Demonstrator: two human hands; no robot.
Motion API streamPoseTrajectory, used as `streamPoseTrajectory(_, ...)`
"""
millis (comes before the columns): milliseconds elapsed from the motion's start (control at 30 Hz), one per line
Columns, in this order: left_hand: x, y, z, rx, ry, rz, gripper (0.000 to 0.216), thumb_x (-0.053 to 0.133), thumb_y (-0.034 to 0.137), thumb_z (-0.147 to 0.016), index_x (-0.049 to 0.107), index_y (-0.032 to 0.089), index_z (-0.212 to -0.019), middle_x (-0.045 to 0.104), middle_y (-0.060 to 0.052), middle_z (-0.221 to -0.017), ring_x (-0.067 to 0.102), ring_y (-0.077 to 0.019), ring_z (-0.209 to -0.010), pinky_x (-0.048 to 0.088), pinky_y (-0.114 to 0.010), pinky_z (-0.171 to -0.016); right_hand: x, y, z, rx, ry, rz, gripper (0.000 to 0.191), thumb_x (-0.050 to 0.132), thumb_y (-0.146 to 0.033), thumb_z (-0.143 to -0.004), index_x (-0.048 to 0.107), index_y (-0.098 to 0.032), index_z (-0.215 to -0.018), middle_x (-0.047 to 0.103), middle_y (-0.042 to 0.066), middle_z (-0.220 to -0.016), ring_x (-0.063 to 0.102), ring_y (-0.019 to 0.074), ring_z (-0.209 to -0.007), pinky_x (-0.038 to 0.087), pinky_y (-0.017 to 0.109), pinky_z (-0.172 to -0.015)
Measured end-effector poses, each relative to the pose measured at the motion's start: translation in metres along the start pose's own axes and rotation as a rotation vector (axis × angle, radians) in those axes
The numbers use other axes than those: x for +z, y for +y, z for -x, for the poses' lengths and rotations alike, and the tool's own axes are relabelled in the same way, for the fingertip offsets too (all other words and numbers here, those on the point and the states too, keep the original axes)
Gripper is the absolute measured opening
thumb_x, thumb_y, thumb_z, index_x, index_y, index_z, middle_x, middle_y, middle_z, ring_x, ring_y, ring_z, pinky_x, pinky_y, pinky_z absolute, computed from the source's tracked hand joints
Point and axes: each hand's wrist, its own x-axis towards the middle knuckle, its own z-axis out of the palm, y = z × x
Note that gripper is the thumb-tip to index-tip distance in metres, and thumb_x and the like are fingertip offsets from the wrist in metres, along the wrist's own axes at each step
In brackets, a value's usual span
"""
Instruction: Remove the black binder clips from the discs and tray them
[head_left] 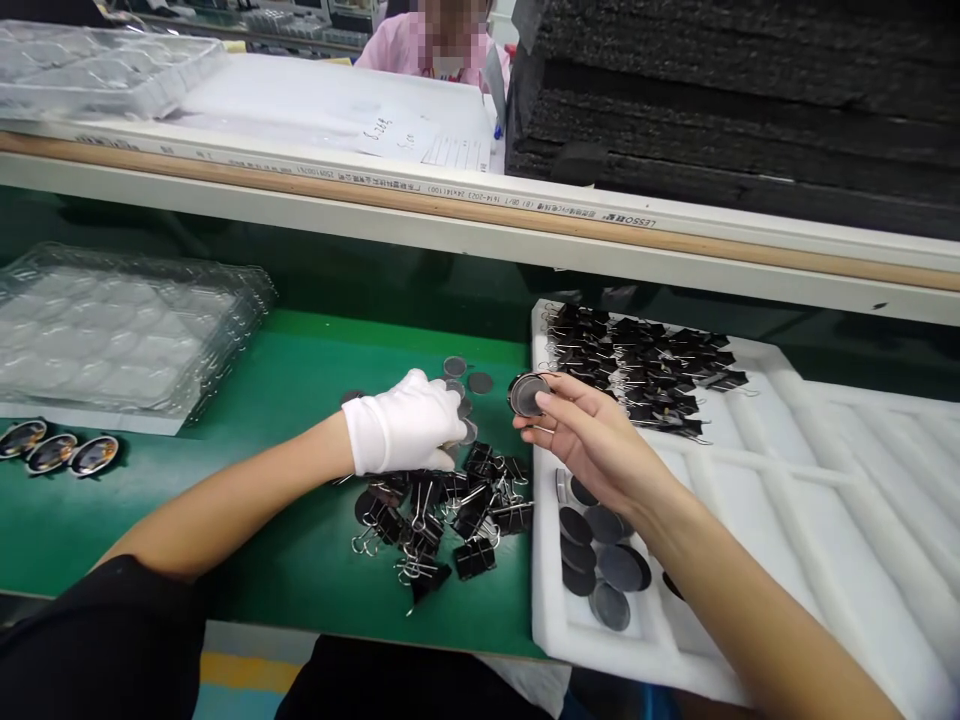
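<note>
My left hand (405, 425), in a white glove, rests palm down on the green mat with its fingers curled over small grey discs (455, 367); what it holds, if anything, is hidden. My bare right hand (592, 435) pinches a round dark disc with a metal rim (527, 394) between thumb and fingers, just above the left edge of the white foam tray (750, 560). A heap of black binder clips (442, 520) lies on the mat just below my left hand. More dark discs (600, 560) lie in the tray's near groove under my right wrist.
A pile of black binder clips (637, 365) fills the tray's far corner. Clear plastic blister trays (120, 335) are stacked at the left, with oval dark badges (56, 450) in front. A raised shelf (480, 215) crosses the back; a person in pink (439, 50) sits beyond it.
</note>
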Motion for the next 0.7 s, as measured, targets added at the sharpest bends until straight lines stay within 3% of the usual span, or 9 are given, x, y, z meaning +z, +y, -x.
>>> streamPoseTrajectory(67,-0.001,-0.002,0.001,-0.018,-0.031,0.025,0.034,0.078,0.048,-0.081,0.070,0.016,-0.074,0.069,-0.013,-0.084,0.065,-0.0286,-0.082,0.038,-0.036,-0.072,-0.002,-0.001,-0.001,0.028,0.004,-0.037,0.035,0.090,-0.041,-0.072,0.069,-0.023,-0.094,0.073,0.002,-0.092,0.071,0.0158,-0.078,0.058,0.030,-0.073)
streamPoseTrajectory(167,-0.006,-0.013,0.007,-0.029,-0.100,0.138,0.043,0.079,0.053,-0.080,0.062,0.017,-0.064,0.062,-0.002,-0.061,0.057,-0.0175,-0.062,0.035,-0.036,-0.074,-0.005,-0.001,-0.001,0.019,-0.028,-0.052,0.035,0.091,-0.040,-0.072,0.069,-0.023,-0.092,0.072,0.001,-0.088,0.070,0.0140,-0.076,0.057,0.027,-0.072)
streamPoseTrajectory(267,-0.015,-0.026,0.016,-0.020,-0.067,0.296,0.046,0.076,0.056,-0.082,0.058,0.018,-0.063,0.050,0.007,-0.048,0.042,-0.0094,-0.048,0.033,-0.033,-0.075,-0.005,-0.002,0.002,-0.002,-0.096,-0.019,0.034,0.090,-0.041,-0.073,0.070,-0.022,-0.093,0.072,0.001,-0.089,0.071,0.0144,-0.076,0.057,0.028,-0.071)
streamPoseTrajectory(467,-0.033,-0.043,0.025,-0.176,0.100,0.593,0.048,0.062,0.064,-0.087,0.062,0.019,-0.070,0.058,0.004,-0.061,0.047,-0.0106,-0.056,0.032,-0.027,-0.059,-0.002,-0.003,0.009,-0.070,-0.243,0.138,0.031,0.084,-0.043,-0.080,0.070,-0.022,-0.098,0.074,0.004,-0.089,0.071,0.0175,-0.083,0.056,0.030,-0.071)
streamPoseTrajectory(567,-0.034,-0.050,0.026,-0.228,0.166,0.492,0.046,0.055,0.061,-0.093,0.067,0.019,-0.075,0.059,0.004,-0.063,0.048,-0.0112,-0.057,0.033,-0.028,-0.061,-0.001,-0.003,0.012,-0.081,-0.282,0.211,0.028,0.081,-0.042,-0.083,0.069,-0.022,-0.098,0.074,0.004,-0.090,0.071,0.0178,-0.083,0.056,0.030,-0.071)
streamPoseTrajectory(700,-0.029,-0.051,0.030,-0.131,0.062,0.356,0.047,0.049,0.060,-0.098,0.071,0.021,-0.080,0.062,0.003,-0.065,0.051,-0.0123,-0.058,0.035,-0.029,-0.066,-0.002,-0.002,0.013,-0.079,-0.302,0.226,0.027,0.079,-0.041,-0.086,0.068,-0.022,-0.101,0.075,0.004,-0.089,0.071,0.0176,-0.083,0.055,0.031,-0.073)
